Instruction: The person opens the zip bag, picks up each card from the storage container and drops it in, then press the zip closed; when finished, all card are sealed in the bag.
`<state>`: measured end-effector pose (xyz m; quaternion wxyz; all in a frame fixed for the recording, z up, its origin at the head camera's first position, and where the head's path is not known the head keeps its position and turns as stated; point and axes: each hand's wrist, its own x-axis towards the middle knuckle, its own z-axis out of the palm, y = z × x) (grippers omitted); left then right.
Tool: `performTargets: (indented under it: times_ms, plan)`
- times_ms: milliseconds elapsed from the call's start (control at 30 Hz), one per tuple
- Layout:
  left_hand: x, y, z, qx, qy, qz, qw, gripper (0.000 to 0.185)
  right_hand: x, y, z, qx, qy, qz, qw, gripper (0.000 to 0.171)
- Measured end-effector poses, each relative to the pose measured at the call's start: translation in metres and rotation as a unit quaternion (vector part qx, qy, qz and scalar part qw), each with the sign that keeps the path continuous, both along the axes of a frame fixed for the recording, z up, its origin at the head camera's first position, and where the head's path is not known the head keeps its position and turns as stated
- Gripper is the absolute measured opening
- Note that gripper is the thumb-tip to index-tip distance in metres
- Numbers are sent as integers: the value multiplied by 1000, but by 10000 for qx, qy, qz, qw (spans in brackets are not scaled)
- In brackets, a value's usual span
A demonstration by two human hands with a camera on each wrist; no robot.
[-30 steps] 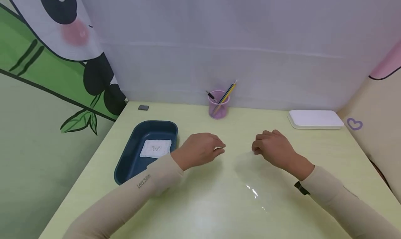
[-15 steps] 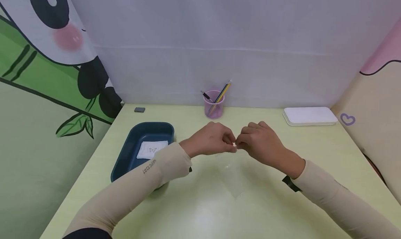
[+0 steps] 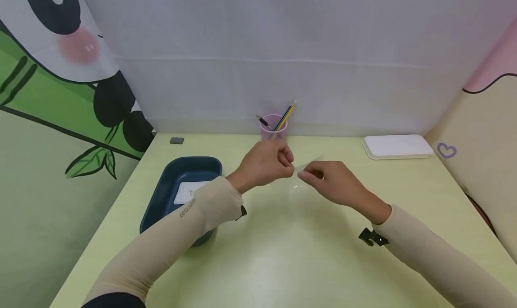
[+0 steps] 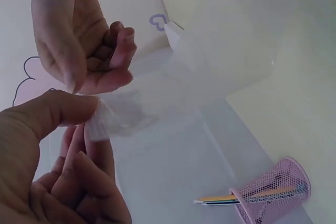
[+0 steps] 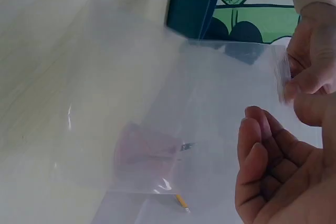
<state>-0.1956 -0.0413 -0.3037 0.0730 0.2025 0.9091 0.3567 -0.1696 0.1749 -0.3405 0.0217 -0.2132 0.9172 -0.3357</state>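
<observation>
A clear plastic bag (image 5: pixel 231 77) with a ridged strip along one edge hangs in front of me, only faintly visible in the head view. My left hand (image 3: pixel 264 164) pinches that strip (image 4: pixel 97 124) between thumb and fingers. Close by, my right hand (image 3: pixel 337 182) has its thumb near the same edge. Its fingers (image 5: pixel 254 129) are loosely bent, with a gap between them and the thumb in the right wrist view. Neither wrist view shows the right hand gripping the bag.
A dark blue tray (image 3: pixel 161 195) stands at the left, holding a white paper-like piece (image 3: pixel 187 191) partly behind my sleeve. At the back are a pink mesh cup (image 3: pixel 278 121) with pencils, a small grey block (image 3: pixel 177 140) and a white flat case (image 3: pixel 397 146).
Both hands have come together over the table, the left moving right and upward. The bag, earlier at the right hand, is now pinched in the left, and the right hand's fingers have parted.
</observation>
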Motion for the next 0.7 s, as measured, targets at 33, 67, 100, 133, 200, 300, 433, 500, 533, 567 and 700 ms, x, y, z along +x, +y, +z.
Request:
performTargets:
  times_ms: [33, 67, 100, 133, 200, 300, 433, 500, 533, 567, 700]
  plan:
    - [1, 0, -1, 66, -23, -45, 10000, 12, -2, -1, 1, -227, -249, -60, 9994, 31]
    - [2, 0, -1, 144, -45, -90, 9998, 12, -4, -1, 2, -443, -481, -138, 9978, 34]
    - [2, 0, -2, 220, -85, -122, 9996, 12, -6, -1, 2, -633, -667, -230, 9955, 37]
    - [3, -1, -3, 300, -129, -133, 9994, 12, -7, -1, 3, -821, -828, -306, 9927, 37]
    - [3, -2, -5, 493, -254, -111, 9984, 15, -9, 0, 4, -1181, -1123, -375, 9859, 35]
    - [1, -5, -7, 825, -420, -51, 9957, 20, -9, 1, 6, -1551, -1248, -326, 9794, 27]
    - [-1, -8, -8, 1089, -497, 31, 9928, 21, -9, 0, 8, -1717, -1100, -209, 9788, 23]
    - [-1, -8, -9, 1015, -399, -14, 9940, 20, -8, -1, 9, -1765, -1057, -207, 9784, 23]
    - [0, -8, -9, 896, -309, -69, 9955, 19, -7, -2, 10, -1781, -1043, -216, 9782, 23]
    - [1, -7, -9, 716, -190, -135, 9972, 18, -7, -2, 10, -1796, -1027, -222, 9781, 22]
    - [5, -1, -8, -193, 483, -530, 9972, 12, -4, -4, 11, -1838, -971, -254, 9778, 21]
